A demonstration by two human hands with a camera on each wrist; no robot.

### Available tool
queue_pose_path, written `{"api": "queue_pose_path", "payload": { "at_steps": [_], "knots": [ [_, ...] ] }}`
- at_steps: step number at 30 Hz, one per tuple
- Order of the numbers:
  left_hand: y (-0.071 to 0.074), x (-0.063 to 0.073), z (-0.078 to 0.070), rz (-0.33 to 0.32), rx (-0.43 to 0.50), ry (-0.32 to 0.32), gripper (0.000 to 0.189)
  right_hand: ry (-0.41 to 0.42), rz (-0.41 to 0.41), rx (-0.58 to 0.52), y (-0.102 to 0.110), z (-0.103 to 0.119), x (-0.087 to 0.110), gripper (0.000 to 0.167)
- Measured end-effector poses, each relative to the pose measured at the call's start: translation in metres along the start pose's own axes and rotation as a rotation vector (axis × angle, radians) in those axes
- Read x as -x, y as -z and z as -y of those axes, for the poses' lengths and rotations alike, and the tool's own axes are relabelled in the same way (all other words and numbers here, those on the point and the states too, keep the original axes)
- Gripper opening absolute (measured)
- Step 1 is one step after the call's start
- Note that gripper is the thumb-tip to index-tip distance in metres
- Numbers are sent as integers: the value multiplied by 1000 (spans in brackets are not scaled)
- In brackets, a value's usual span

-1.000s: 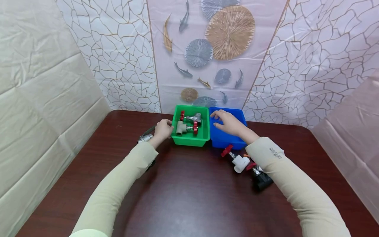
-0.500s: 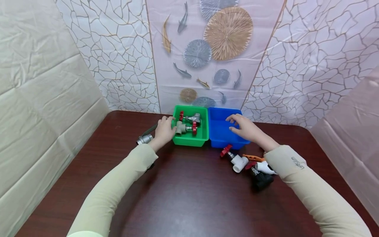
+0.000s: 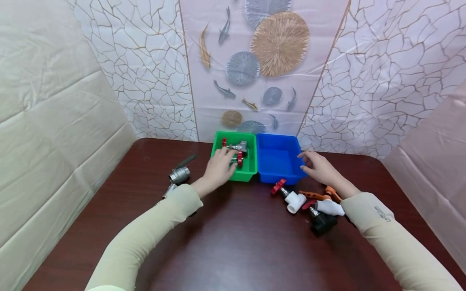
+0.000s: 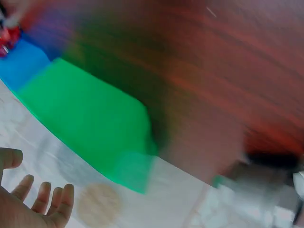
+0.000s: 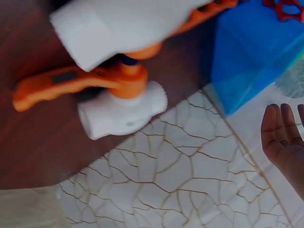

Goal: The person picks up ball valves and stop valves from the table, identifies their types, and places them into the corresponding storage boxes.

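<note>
My left hand (image 3: 217,167) reaches over the near left rim of the green bin (image 3: 244,177), its fingers relaxed above a grey stop valve with a red handwheel (image 3: 240,159). The hand hides most of that valve's body. Behind it in the bin lies a metal stop valve (image 3: 241,146), also with a red wheel. In the left wrist view the left hand (image 4: 40,206) shows spread fingers. My right hand (image 3: 320,167) hovers at the right rim of the blue bin (image 3: 278,157), holding nothing. Loosely extended fingers of the right hand (image 5: 285,142) show in the right wrist view.
Right of centre lie a white valve with a red wheel (image 3: 294,201), a black valve (image 3: 322,222) and white ball valves with orange levers, one lever (image 5: 61,85) near the right wrist. On the left stands a metal ball valve (image 3: 179,175), another metal piece (image 3: 170,190) beside it.
My left hand has moved from the green bin's left side to over its inside. My right hand has drawn back rightward from above the blue bin, uncovering its inside and the orange-levered valves.
</note>
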State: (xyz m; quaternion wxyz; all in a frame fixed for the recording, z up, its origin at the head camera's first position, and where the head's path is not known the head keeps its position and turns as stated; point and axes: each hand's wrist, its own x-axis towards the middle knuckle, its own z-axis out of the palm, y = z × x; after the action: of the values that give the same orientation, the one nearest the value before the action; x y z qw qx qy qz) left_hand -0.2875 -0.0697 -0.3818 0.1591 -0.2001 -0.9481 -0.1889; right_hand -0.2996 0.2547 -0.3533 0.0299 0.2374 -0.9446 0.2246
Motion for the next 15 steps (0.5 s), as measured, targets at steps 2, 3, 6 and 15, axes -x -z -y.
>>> {"api": "queue_pose_path", "payload": {
  "at_steps": [2,3,6,15],
  "knots": [
    [-6,6,-11,4,4,-81,37,-4,-10,-2,-3,-7,3,33],
    [-8,8,-16,10,1,-116,36,-5,-11,-5,-4,-9,4,33],
    [-12,14,-31,28,3,-192,37,-11,-23,-9,-6,-11,5,33],
    [-17,27,-72,39,-50,-299,42,-80,-48,5,6,-21,13,33]
  ]
}}
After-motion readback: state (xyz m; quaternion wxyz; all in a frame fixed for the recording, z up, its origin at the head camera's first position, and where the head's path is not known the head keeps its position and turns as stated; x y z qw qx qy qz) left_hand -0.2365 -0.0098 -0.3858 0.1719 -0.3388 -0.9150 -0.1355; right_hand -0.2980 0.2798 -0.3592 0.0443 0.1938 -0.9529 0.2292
